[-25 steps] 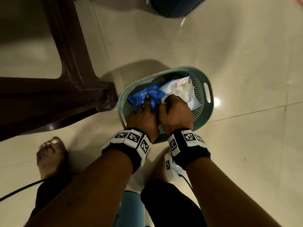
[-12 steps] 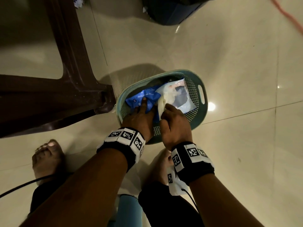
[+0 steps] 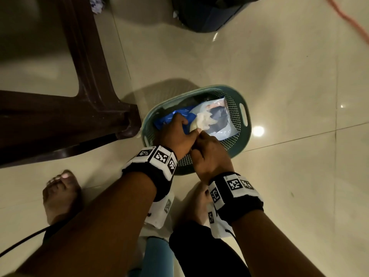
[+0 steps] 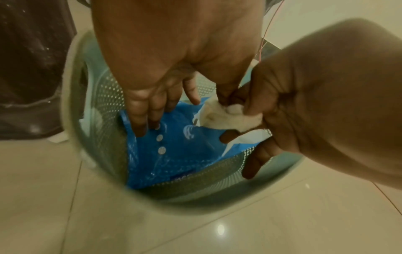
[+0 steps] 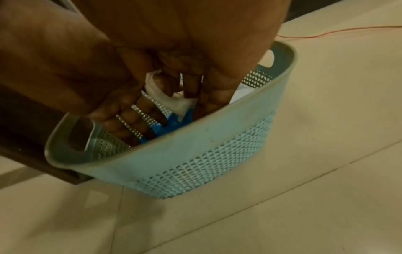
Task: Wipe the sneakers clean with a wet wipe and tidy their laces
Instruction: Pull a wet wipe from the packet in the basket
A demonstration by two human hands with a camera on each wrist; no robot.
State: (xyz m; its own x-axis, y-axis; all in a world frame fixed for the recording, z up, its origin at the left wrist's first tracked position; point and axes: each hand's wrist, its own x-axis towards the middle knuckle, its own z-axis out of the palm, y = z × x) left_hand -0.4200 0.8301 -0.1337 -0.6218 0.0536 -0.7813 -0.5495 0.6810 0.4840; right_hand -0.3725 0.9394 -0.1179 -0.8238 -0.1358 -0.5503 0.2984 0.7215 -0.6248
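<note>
Beneath the left hand [image 4: 152,96]'s flat fingers, the wipe pack [image 4: 174,151] (blue) stays pinned; right hand [image 4: 282,110] pinches a wet wipe [image 4: 226,118], needing a clean pull free.

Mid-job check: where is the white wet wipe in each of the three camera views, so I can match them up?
Head: wet wipe sits centre, above the joined hands, over the pack's opening.
Left wrist: wet wipe is right of centre, pinched by the right hand.
Right wrist: wet wipe is upper centre, under the curled fingers.
Shared landmark: the blue wipe pack inside the teal basket.
</note>
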